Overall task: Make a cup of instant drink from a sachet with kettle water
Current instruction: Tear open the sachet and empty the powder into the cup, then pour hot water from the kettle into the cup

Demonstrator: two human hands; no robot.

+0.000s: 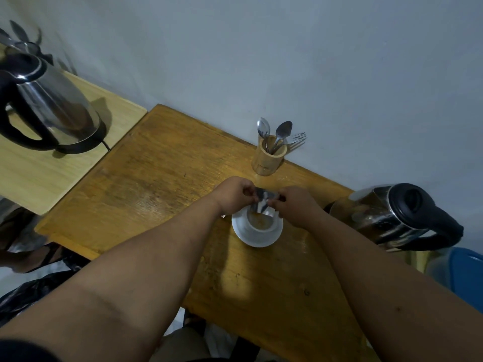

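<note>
A white cup stands on a white saucer on the brown wooden table, with brownish powder inside it. Directly above the cup, my left hand and my right hand both pinch a silvery sachet, one on each side, its lower end pointing into the cup. A steel kettle with a black lid and handle sits just right of my right hand.
A second steel kettle rests on its base on a pale wooden board at far left. A bamboo holder with spoons and a fork stands behind the cup by the wall. Something blue lies at the right edge.
</note>
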